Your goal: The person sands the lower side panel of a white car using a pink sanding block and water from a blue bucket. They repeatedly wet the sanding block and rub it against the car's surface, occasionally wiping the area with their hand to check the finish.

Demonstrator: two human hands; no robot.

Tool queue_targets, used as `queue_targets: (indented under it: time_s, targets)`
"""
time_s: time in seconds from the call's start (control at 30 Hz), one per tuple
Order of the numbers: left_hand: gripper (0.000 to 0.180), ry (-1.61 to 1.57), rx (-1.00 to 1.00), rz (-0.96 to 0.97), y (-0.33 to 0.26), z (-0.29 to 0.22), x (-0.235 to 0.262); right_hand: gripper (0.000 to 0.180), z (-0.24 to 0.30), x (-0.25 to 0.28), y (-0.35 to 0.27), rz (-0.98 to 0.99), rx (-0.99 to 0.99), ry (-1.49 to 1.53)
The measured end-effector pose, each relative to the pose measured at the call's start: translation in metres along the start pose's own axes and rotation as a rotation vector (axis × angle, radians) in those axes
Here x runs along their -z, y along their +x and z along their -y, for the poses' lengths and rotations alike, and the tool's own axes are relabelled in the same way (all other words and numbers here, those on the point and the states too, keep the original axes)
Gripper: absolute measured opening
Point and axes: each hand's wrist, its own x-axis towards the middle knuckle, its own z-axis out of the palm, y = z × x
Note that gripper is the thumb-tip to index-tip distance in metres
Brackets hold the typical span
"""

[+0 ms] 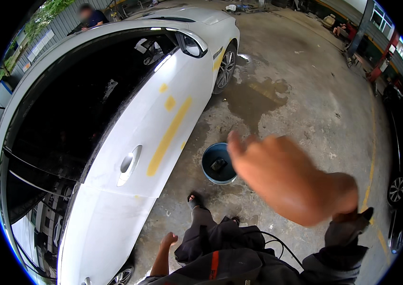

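My right hand (272, 166) is raised close to the view, in front of the concrete floor and partly over the rim of a blue bucket (234, 182). It is smeared by motion and its fingers are mostly hidden under it. A dark object (218, 164) lies inside the bucket. Low beside my left leg hangs my left hand (169, 239), its fingers curled in; whatever they hold, if anything, is hidden. On my left stands a white car (111, 209) with yellow patches (169, 137) on its front door. Neither hand touches the car.
Wet stains (256, 102) darken the floor beyond the bucket, near the car's front wheel (226, 66). A black hose or cable (284, 244) loops beside my legs. A dark car (401, 156) stands at the far right. Another person (92, 18) is behind the white car.
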Motion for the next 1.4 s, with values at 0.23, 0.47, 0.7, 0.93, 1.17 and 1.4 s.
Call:
queue_targets:
  time_s: [0.23, 0.47, 0.7, 0.93, 1.17, 1.4]
  targets:
    - [0.029, 0.422, -0.332, -0.303, 0.045, -0.176, 0.1, 0.084, 0.161, -0.239, 0.127, -0.388, 0.858, 0.661]
    - [0.027, 0.752, -0.974, -0.173, 0.106, -0.329, 0.152, 0.07, 0.185, -0.249, 0.189, -0.139, 1.013, 0.831]
    - [0.027, 0.084, -0.748, 0.064, 0.188, -0.339, 0.135, 0.088, 0.182, -0.315, 0.194, -0.256, 0.645, 1.395]
    - [0.05, -0.101, -0.693, -0.2, 0.315, -0.319, 0.055, 0.078, 0.063, -0.65, 0.17, -0.103, -0.59, 1.628]
    - [0.094, 0.189, -0.531, -0.545, 0.421, -0.397, 0.018, 0.079, 0.061, -0.934, 0.185, 0.305, -1.742, 2.244]
    - [0.074, -0.087, -0.285, -0.251, 0.492, -0.408, -0.016, 0.084, 0.071, -0.994, 0.218, 0.187, -1.648, 2.432]
